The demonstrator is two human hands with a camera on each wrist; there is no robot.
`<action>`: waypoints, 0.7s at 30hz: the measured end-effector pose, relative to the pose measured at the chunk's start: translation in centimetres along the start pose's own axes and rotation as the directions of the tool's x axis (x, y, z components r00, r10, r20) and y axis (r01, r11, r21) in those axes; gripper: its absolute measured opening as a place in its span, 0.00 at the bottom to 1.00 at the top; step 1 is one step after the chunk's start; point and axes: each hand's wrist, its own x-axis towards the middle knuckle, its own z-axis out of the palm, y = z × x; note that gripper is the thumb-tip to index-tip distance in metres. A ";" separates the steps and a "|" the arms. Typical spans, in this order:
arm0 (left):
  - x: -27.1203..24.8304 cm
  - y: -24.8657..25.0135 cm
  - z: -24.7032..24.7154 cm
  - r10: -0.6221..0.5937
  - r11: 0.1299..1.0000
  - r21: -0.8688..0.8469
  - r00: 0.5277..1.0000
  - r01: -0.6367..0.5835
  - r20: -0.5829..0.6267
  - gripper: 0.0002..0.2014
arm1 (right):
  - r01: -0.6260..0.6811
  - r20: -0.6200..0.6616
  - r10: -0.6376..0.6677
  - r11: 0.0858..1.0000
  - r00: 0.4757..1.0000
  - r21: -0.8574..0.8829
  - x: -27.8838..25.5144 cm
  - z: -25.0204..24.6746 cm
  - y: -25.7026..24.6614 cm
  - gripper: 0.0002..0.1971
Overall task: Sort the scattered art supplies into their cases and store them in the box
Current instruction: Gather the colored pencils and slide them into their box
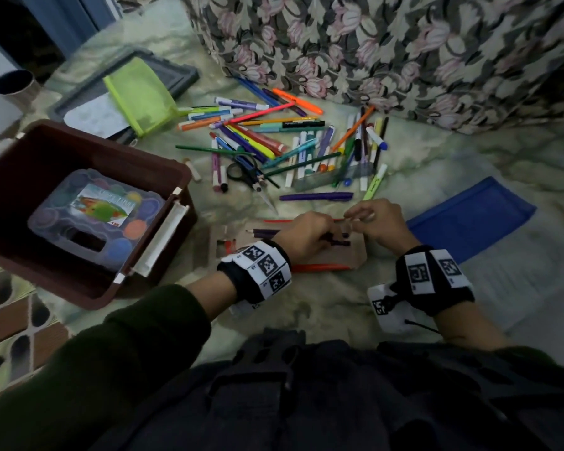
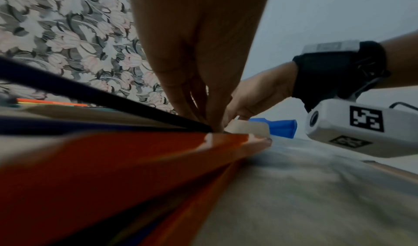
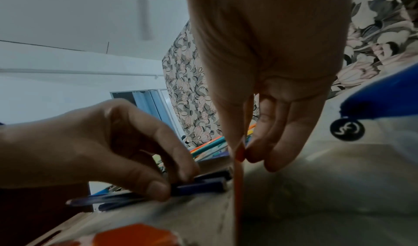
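Note:
A flat tan cardboard pencil case (image 1: 341, 259) lies on the bedding in front of me. My left hand (image 1: 329, 237) grips a few dark blue pencils (image 3: 203, 186) and holds them down on the case. My right hand (image 1: 355, 219) pinches the end of an orange pencil (image 1: 280, 220) between thumb and fingers, just past the case's far edge. In the right wrist view that orange pencil (image 3: 238, 187) runs down from the pinching fingertips (image 3: 253, 153). The brown storage box (image 1: 13, 177) stands at the left with a clear paint set (image 1: 95, 216) inside.
A heap of markers and pencils (image 1: 290, 141) with black scissors (image 1: 245, 174) lies beyond my hands. A purple marker (image 1: 316, 196) and a red pencil (image 1: 319, 267) lie loose near the case. A green mesh pouch (image 1: 140, 92) sits far left, a blue pouch (image 1: 469, 216) right.

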 end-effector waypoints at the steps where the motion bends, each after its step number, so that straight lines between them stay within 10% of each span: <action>1: 0.3 0.1 0.0 0.006 1.000 0.009 1.000 -0.006 -0.001 0.14 | 0.009 -0.004 -0.009 1.000 1.000 0.006 -0.1 0.0 0.1 0.10; 21: 1.0 -2.7 0.2 -0.182 0.983 -0.049 0.960 0.175 -0.214 0.14 | 0.021 -0.011 -0.021 1.000 1.000 0.022 0.2 0.8 0.5 0.09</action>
